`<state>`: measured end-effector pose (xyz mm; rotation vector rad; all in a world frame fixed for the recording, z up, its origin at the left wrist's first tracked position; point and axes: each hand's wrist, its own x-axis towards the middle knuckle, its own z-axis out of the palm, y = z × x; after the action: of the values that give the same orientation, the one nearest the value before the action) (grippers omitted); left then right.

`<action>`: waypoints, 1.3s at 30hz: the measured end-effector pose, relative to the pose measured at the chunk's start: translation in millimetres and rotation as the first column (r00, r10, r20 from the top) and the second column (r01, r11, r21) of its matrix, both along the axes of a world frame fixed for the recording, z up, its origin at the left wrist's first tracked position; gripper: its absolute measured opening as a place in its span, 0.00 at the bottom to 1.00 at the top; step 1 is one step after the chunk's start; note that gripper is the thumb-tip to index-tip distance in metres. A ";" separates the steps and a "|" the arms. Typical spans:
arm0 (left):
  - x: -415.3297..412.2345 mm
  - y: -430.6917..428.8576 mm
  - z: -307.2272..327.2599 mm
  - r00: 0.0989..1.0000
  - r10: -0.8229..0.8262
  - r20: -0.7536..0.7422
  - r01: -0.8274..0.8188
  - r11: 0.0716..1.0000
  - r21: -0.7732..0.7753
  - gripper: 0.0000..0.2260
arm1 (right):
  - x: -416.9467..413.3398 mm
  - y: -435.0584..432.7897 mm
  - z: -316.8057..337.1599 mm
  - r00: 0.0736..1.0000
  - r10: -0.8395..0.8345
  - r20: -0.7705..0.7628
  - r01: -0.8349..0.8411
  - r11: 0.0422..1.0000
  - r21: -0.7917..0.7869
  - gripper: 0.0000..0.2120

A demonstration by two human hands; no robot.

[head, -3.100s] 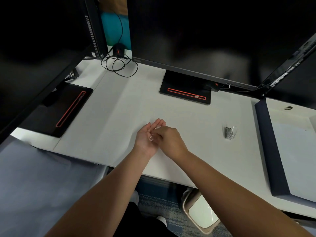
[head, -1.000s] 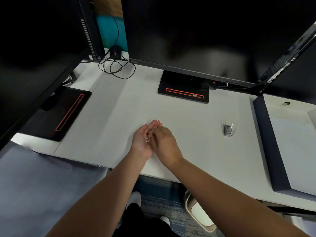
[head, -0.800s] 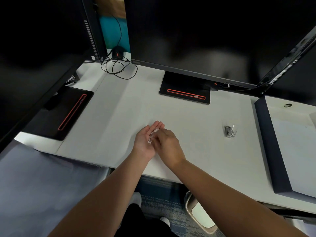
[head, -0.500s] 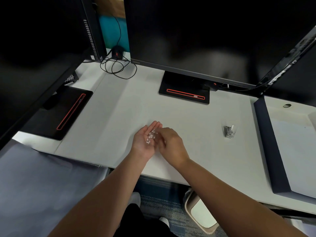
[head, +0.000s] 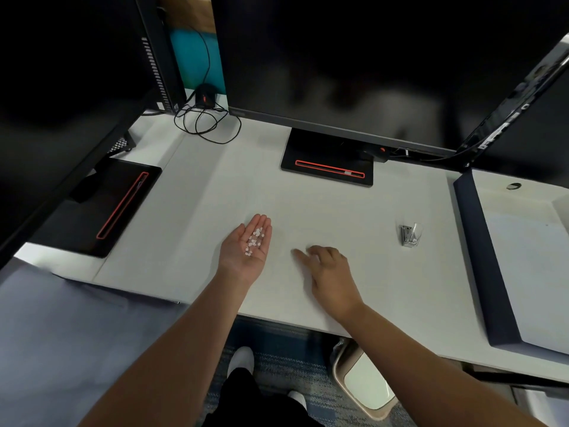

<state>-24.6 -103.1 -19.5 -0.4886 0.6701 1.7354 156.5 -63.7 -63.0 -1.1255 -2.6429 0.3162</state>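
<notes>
Small white pieces [head: 253,241] lie in the flat, upturned left hand [head: 238,257], at ten o'clock from the right hand [head: 329,272], which is palm-down, forefinger out, holding nothing; the clear cup [head: 410,235] sits at its two o'clock

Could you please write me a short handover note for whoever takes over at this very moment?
Left hand: open, palm up above the desk, carrying a cluster of small white pieces.
Right hand: apart from the left, low over the desk, index finger stretched out, holding nothing I can see.
Small clear container: on the desk further right, untouched, something metallic inside.
Done: the pieces are gathered in the palm.
To do: probably setting them down somewhere; keep the palm level. Stray white pieces on the white desk would be hard to spot.
</notes>
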 end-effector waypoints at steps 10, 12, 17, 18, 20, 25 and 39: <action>0.0 1.1 -3.0 1.000 -0.001 -0.002 0.001 1.000 0.021 0.15 | -6.1 -0.2 10.0 0.998 -0.060 0.021 0.063 0.989 -0.132 0.30; 1.3 1.3 -3.9 1.000 -0.005 -0.011 0.005 1.000 0.017 0.15 | -10.1 5.1 13.5 0.984 -0.149 -0.097 0.111 0.940 -0.321 0.28; 10.0 4.9 -8.3 0.997 -0.062 -0.053 0.062 0.998 -0.003 0.16 | -39.5 -6.5 38.5 0.911 -0.170 -0.375 -0.017 0.894 -0.448 0.19; 11.6 5.4 -9.3 0.996 -0.075 -0.055 0.075 0.997 -0.001 0.16 | -46.0 -10.5 41.8 0.914 -0.148 -0.379 -0.041 0.893 -0.448 0.16; 13.8 5.8 -10.3 0.993 -0.103 -0.055 0.103 0.995 -0.008 0.16 | -56.8 -15.9 45.0 0.930 -0.130 -0.343 -0.039 0.895 -0.443 0.11; 14.8 6.0 -8.8 0.992 -0.115 -0.044 0.114 0.993 -0.011 0.16 | -70.0 -15.6 46.2 0.924 -0.230 -0.305 0.065 0.882 -0.466 0.07; -10.0 6.0 -6.7 1.000 0.004 -0.010 -0.004 1.000 0.027 0.15 | -52.1 19.9 31.7 0.858 -0.373 -0.353 0.101 0.797 -0.595 0.15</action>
<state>-34.6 -97.0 -26.2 -0.4638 0.6523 1.7495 104.4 -43.8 -31.3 -1.3309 -1.9903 1.2059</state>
